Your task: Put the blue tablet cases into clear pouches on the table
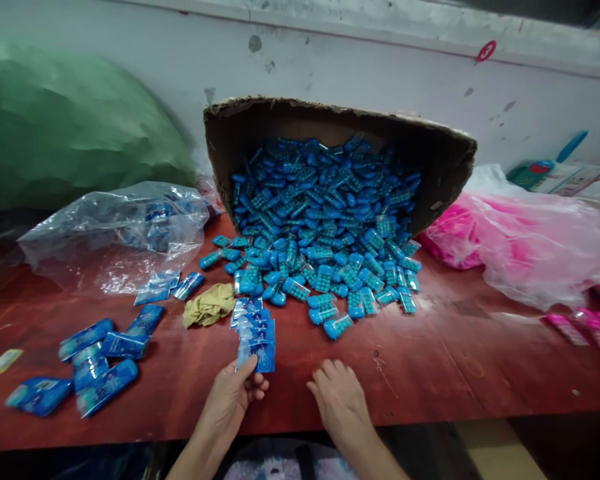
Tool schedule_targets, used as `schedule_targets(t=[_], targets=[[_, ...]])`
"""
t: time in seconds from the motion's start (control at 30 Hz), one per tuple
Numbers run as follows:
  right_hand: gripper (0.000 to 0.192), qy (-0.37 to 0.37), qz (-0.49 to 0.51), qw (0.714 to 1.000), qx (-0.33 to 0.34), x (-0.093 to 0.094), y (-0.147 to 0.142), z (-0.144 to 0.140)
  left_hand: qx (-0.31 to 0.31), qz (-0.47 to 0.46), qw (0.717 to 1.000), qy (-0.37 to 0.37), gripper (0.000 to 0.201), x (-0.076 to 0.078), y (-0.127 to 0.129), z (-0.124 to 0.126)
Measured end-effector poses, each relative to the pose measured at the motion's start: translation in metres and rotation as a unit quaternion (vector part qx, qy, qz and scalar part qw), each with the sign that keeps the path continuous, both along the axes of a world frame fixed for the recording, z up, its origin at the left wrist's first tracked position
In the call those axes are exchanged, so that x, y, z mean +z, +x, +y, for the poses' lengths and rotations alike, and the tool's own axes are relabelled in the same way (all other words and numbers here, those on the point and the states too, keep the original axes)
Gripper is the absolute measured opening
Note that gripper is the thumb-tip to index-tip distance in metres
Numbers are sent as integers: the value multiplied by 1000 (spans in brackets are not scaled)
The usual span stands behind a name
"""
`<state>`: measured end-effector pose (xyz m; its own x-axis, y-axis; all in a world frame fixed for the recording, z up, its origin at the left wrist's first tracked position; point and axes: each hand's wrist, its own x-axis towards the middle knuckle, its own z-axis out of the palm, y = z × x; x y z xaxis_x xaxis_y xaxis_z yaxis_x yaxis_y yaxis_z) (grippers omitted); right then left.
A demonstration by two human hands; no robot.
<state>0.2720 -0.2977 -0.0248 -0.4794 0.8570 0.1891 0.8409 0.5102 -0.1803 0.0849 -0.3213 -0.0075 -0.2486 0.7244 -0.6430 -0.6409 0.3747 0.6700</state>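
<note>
My left hand pinches the near end of a fanned row of flat blue printed packets between thumb and fingers. Palm down on the red tabletop, my right hand rests with its fingers loosely bent and nothing visible in it. Ahead of both hands lies a heap of small clear containers with blue caps and teal balls inside. They spill from a cardboard box tipped on its side. A crumpled yellowish cloth sits just beyond the packets, to the left.
Several blue wrapped packs lie at the left on the red table. Behind them is a clear plastic bag with blue items, beside a large green sack. Pink items in a plastic bag stand at the right.
</note>
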Motion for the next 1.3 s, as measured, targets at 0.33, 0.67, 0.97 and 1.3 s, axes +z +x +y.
schedule_targets(t=[0.33, 0.67, 0.97, 1.3], targets=[[24, -81, 191, 977, -57, 28, 3, 21, -8, -73, 997, 24, 26, -5, 1, -6], [30, -486, 551, 677, -43, 21, -71, 32, -55, 105, 992, 43, 24, -4, 0, -4], [34, -449, 587, 670, -65, 18, -81, 29, -2, 72, 997, 27, 27, -10, 4, -3], [18, -390, 546, 739, -53, 14, -88, 25, -36, -22, 999, -2, 29, -8, 5, -5]])
